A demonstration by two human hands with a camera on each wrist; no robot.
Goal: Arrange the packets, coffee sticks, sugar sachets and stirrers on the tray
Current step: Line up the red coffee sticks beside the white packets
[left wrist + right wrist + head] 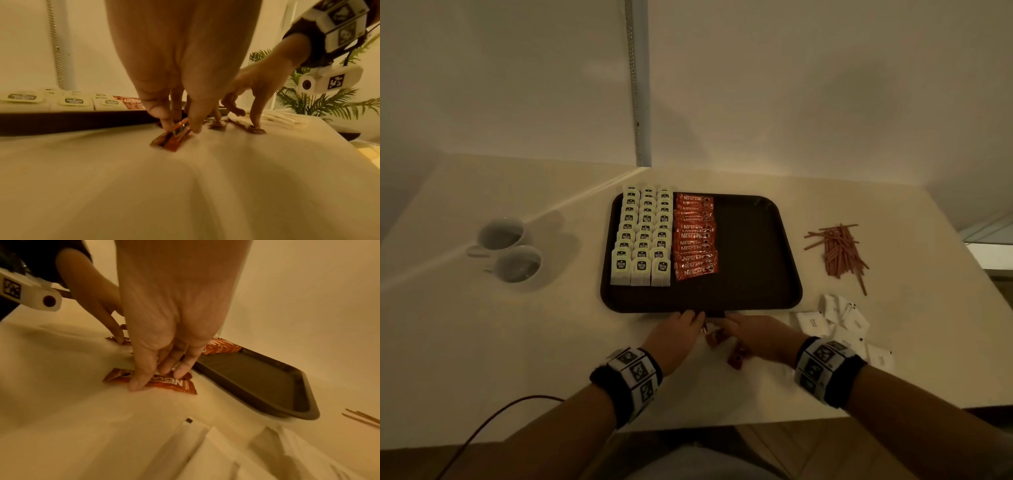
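Note:
A dark tray (756,240) holds three columns of white packets (643,240) and one column of red coffee sticks (695,236). Loose coffee sticks (717,337) lie on the table just before the tray's front edge. My left hand (179,128) pinches one of them (172,139) between thumb and finger, its end tilted up. Beside it, my right hand (156,379) grips another stick (174,385) lying flat, thumb at its near edge and fingers at its far edge. Sugar sachets (839,318) and stirrers (839,250) lie on the table to the right.
Two white cups (506,250) stand on the table left of the tray. A cable (493,421) runs across the near left corner. The table's right edge (962,240) is close to the stirrers. A plant (320,104) stands beyond the table.

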